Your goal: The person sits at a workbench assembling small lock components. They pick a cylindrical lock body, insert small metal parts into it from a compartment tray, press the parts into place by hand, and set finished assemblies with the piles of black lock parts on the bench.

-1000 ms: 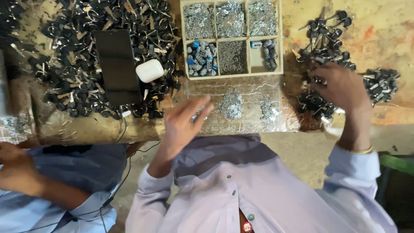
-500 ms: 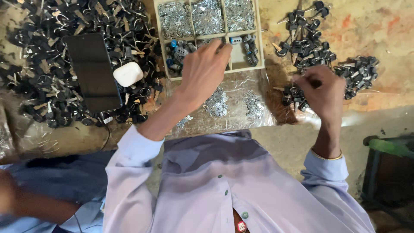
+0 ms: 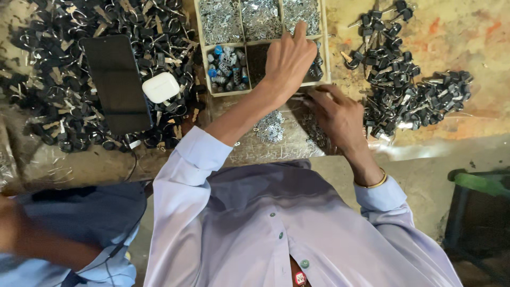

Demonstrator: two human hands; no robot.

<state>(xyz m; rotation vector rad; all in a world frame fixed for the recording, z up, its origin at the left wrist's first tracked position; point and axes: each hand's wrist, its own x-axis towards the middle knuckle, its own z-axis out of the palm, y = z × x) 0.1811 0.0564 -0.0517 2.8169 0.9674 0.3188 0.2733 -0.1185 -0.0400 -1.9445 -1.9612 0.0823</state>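
Surface (image 3: 467, 37): worn, yellow-brown, stained; carries everything listed below.
Large key heap (image 3: 58, 79): black-headed keys and rings, spread wide at 10 o'clock of the frame centre, reaching the left edge.
Sorting tray (image 3: 325, 48): pale, divided into compartments, at 12 o'clock. Far row holds three lots of small silvery parts; near row holds blue and grey cylinders at its left, a dark fine lot in the middle, and a right cell mostly hidden by the hand.
Small key heap (image 3: 414, 90): black-headed keys at 2 o'clock, just right of the tray, apart from it.
Phone (image 3: 116, 82): dark slab, screen off, lying on top of the large key heap.
Loose silvery parts (image 3: 270, 127): small pile on the surface just in front of the tray, at 6 o'clock of the left hand.
Earbud case (image 3: 161, 87): white, rounded, touching the phone's right edge, on the keys.
Left hand (image 3: 289, 58): over the tray's near right cells, forefinger stretched to 12 o'clock onto the far row. Grip: fingers curled under the palm; what they hold, cannot tell.
Right hand (image 3: 340, 114): on the surface at 5 o'clock of the left hand, just beside the tray's near edge, gold bangle at the wrist. Grip: narrow, fingertips pinched on a thin silvery piece (image 3: 298, 97) pointing to 9 o'clock.
Second person's arm (image 3: 32, 239): blurred, blue sleeve, at 8 o'clock, well apart from both hands.
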